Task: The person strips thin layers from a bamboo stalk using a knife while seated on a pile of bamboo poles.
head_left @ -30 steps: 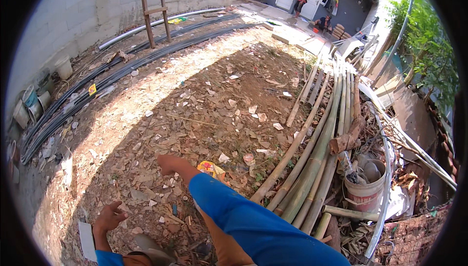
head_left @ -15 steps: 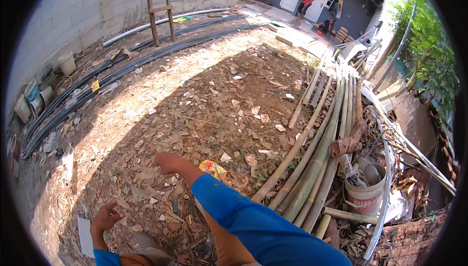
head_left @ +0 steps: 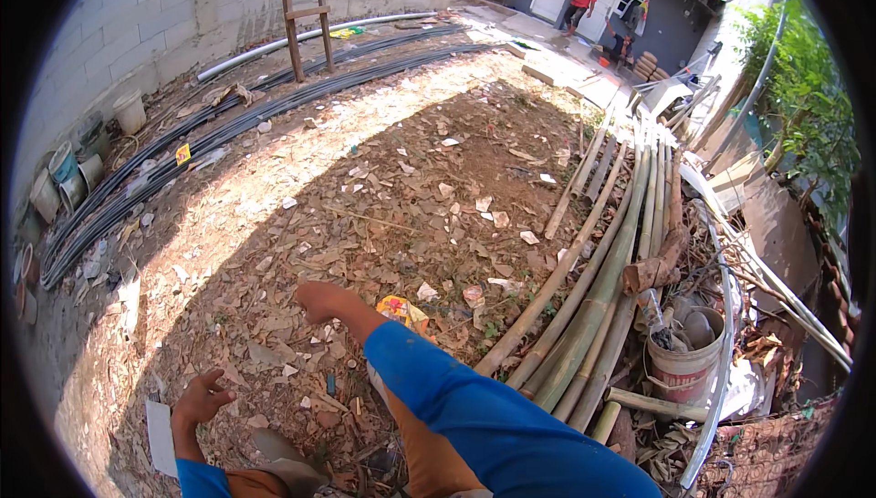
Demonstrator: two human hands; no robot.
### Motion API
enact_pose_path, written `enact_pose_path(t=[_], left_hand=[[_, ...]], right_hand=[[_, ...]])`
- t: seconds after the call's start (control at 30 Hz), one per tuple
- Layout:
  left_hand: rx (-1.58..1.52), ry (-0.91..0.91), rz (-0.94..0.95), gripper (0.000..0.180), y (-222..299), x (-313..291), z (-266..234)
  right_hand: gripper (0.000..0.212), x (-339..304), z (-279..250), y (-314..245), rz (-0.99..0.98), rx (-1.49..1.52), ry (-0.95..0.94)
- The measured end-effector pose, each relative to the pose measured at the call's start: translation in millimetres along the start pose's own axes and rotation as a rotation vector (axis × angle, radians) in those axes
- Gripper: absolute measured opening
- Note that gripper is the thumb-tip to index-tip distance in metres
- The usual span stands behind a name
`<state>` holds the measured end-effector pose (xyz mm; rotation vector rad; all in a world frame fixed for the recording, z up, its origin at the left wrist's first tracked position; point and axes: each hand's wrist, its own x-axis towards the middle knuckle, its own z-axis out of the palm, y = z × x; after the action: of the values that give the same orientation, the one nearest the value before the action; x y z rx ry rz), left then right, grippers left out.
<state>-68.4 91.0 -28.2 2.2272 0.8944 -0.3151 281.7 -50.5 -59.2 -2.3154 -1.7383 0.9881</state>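
My left hand (head_left: 203, 402) hangs at the lower left above leaf-covered ground, its fingers apart and nothing in them. Left of its wrist shows a flat pale-grey piece (head_left: 161, 436), apparently on the ground. Ahead of my body, my right hand (head_left: 327, 303) is closed with its knuckles up. Nothing sticks out of it; its palm is hidden. A yellow and red plastic wrapper (head_left: 401, 312) lies on the ground just right of the right wrist, partly covered by the blue sleeve. Below, my brown trouser legs and a boot (head_left: 290, 469) show.
Long bamboo poles (head_left: 584, 352) lie along the right, beside a dirty bucket (head_left: 683, 361) with tools. Black rods (head_left: 274, 101) and a pale pipe (head_left: 310, 46) run along the block wall (head_left: 137, 24), near a wooden ladder (head_left: 306, 15) and several buckets (head_left: 68, 174). Two people (head_left: 579, 5) are by the house.
The view has shifted slightly, with the ground and poles a little lower and to the right. My left hand is a little higher. By the house, the people have changed posture.
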Motion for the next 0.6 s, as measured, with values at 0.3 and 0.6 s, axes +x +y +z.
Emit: enact_pose_path(t=[0.3,0.6], left_hand=[[0.008,-0.017,0.002,0.073,-4,6,3],[0.023,-0.019,0.001,0.073,4,4,1]], right_hand=[[0.029,3,5,7,-0.035,0.016,0.083],[0.026,9,15,21,-0.1,0.055,0.195]])
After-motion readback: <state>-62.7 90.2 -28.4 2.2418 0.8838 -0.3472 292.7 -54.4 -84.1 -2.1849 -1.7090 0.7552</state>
